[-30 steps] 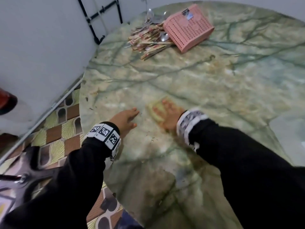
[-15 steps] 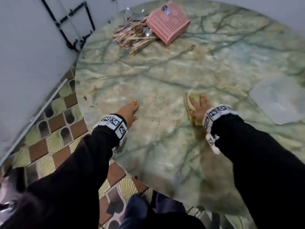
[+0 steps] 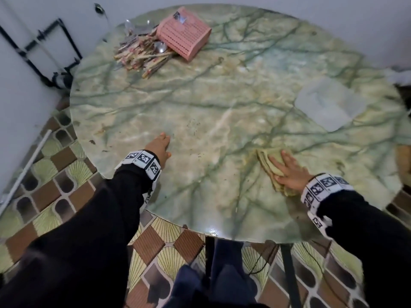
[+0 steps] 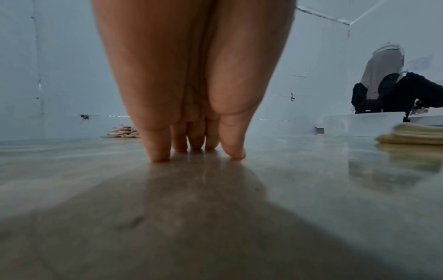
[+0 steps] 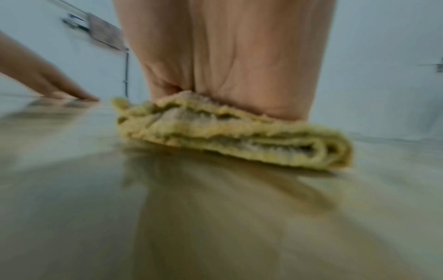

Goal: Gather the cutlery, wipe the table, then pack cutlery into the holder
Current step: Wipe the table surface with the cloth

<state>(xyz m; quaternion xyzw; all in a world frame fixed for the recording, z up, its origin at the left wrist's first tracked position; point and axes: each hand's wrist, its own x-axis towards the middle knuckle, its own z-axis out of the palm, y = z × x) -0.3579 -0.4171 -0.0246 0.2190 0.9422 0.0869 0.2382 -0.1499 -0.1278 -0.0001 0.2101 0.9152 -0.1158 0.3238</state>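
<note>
On the round green marble table (image 3: pixel 222 103), my right hand (image 3: pixel 289 172) presses flat on a folded yellow cloth (image 3: pixel 270 165) near the front right; straight fingers lie on top of the cloth (image 5: pixel 230 136). My left hand (image 3: pixel 161 147) rests on the tabletop at the front left, fingertips (image 4: pixel 158 153) touching the marble and holding nothing. At the far edge a pink slotted holder (image 3: pixel 183 34) lies on its side. Beside it is a heap of chopsticks and spoons (image 3: pixel 142 54), also low and distant in the left wrist view (image 4: pixel 122 131).
Small dark crumbs (image 3: pixel 193 125) speckle the marble between my hands. A pale patch (image 3: pixel 329 103) shows on the table's right side. White walls stand close on the left and behind. Patterned floor tiles (image 3: pixel 57 156) and a black table leg (image 3: pixel 289 274) lie below the front edge.
My right hand has slid the cloth to the right across the table, away from the left hand. The left hand stays planted at the front left.
</note>
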